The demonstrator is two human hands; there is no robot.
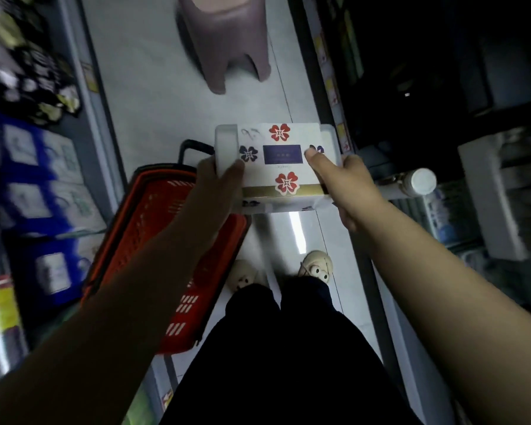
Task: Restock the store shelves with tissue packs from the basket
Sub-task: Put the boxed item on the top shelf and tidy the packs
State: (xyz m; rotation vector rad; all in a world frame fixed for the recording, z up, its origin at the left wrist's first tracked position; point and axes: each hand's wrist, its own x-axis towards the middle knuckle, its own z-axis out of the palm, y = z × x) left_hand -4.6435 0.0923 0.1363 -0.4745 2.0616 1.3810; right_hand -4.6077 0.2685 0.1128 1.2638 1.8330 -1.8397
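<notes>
A white tissue pack (284, 167) with red and dark clover flowers and a blue label is held at waist height over the aisle floor. My left hand (218, 185) grips its left end, thumb on top. My right hand (345, 185) grips its right end, thumb lying across the top face. Below and to the left, on the floor, stands the red plastic basket (154, 228) with a black handle; my left forearm covers much of it and its contents are not visible.
A brown plastic stool (227, 41) stands in the aisle ahead. Shelves with blue and white packs (43, 185) line the left side. Dark shelving (442, 87) with a white-capped bottle (420, 182) lines the right. My legs and beige slippers (316, 266) are below.
</notes>
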